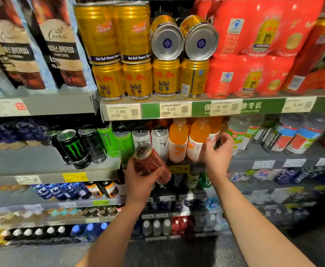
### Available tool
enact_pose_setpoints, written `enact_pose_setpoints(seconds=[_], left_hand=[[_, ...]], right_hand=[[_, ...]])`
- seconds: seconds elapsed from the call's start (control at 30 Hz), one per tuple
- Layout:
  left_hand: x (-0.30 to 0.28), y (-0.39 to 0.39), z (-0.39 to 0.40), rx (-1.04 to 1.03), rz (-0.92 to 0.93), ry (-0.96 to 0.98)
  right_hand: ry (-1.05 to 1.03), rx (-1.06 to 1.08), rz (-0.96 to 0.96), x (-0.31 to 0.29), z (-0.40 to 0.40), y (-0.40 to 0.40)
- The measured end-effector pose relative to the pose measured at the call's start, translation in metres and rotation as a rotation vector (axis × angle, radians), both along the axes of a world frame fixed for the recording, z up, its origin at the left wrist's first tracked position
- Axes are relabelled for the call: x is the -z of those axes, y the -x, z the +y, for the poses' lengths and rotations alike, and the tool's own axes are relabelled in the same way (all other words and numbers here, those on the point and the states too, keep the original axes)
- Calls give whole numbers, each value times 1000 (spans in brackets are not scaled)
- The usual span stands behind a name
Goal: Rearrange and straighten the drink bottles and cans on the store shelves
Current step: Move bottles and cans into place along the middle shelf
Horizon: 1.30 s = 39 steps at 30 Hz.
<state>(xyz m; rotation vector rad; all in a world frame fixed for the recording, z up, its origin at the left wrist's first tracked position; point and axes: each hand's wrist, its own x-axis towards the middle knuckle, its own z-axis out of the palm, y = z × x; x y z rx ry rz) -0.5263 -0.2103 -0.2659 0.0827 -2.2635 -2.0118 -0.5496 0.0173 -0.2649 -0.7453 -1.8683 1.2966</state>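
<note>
While left hand (138, 182) wraps curled fingers round a dark red aluminium can (151, 162), tilted, silver lid up-left, held just off the shelf edge (92, 171), right hand (218, 151) reaches with fingers spread loosely at translucent orange plastic bottles (179, 139), fingertips touching one. Matte white cans (160, 140) stand behind the red one; glossy ribbed gold Red Bull cans (165, 78) above.

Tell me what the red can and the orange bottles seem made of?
Red can: probably aluminium, going by its shiny silvery top with a pull tab; the printed wall looks glossy. Orange bottles: likely clear plastic, since the orange drink shows through above their labels.
</note>
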Motion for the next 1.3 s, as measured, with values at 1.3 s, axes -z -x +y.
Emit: enact_pose_setpoints(seconds=[1.3], left_hand=[[-27,-39,207,60,-41,-52]], right_hand=[[-34,-2,28,13,197,-57]])
